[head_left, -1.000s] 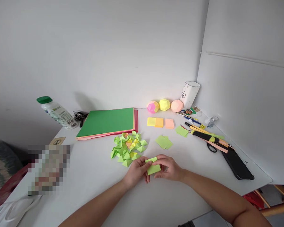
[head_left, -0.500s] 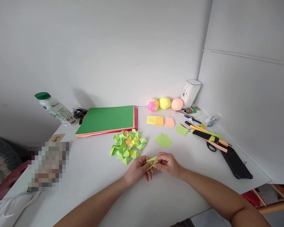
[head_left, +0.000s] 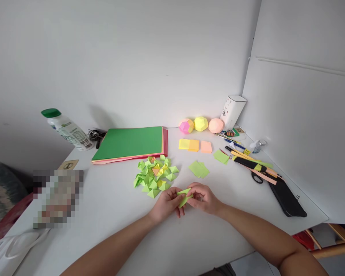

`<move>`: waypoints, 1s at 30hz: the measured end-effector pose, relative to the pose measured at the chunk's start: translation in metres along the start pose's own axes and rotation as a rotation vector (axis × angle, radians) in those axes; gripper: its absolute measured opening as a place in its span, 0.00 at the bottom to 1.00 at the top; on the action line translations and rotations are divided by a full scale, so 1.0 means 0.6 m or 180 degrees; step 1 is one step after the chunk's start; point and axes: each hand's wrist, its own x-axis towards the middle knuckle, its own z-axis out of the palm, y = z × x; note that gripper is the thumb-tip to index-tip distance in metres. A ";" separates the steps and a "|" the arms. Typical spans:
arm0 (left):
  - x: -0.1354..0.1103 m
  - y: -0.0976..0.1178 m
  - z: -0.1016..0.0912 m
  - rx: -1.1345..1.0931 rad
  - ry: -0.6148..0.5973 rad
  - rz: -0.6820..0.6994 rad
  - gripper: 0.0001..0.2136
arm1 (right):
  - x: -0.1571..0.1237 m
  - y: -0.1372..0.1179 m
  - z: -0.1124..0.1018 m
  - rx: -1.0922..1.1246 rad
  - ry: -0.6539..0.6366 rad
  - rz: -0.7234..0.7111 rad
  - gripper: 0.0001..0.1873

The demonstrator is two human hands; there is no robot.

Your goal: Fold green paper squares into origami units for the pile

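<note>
A small light green paper square point(head_left: 184, 196), partly folded, is pinched between both hands just above the white table point(head_left: 112, 207). My left hand point(head_left: 166, 203) grips its left side with curled fingers. My right hand point(head_left: 202, 198) pinches its right side. Just behind my left hand lies a pile of several folded green, yellow and orange paper pieces point(head_left: 154, 174). A few flat green squares point(head_left: 199, 169) lie behind my right hand.
A stack of coloured paper sheets point(head_left: 130, 143), green on top, lies at the back. Three paper balls point(head_left: 201, 124), sticky note pads point(head_left: 194, 145), a white box point(head_left: 232, 111), pens, scissors point(head_left: 254, 170) and a black phone point(head_left: 287, 197) sit right. A bottle point(head_left: 66, 130) stands left.
The green paper went from a flat open rectangle to folded over between my fingers. Both hands stayed in place over the table.
</note>
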 end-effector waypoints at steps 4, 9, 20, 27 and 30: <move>-0.001 0.001 0.001 0.0017 0.0013 0.0000 0.15 | 0.000 0.003 -0.001 -0.0226 0.0059 0.0025 0.08; 0.002 -0.002 -0.002 -0.0010 -0.0060 -0.0003 0.16 | -0.001 0.011 0.001 -0.0082 0.0126 0.0160 0.09; 0.002 0.007 -0.002 -0.0037 -0.0136 -0.0070 0.17 | -0.001 0.003 0.004 0.0082 0.0399 0.0408 0.09; 0.001 0.007 -0.002 -0.0009 -0.0243 0.0006 0.16 | 0.000 0.009 0.005 0.0184 0.0394 0.0419 0.09; 0.003 0.001 -0.004 -0.0014 -0.0249 0.0024 0.15 | 0.001 0.011 0.003 0.0199 0.0327 0.0439 0.07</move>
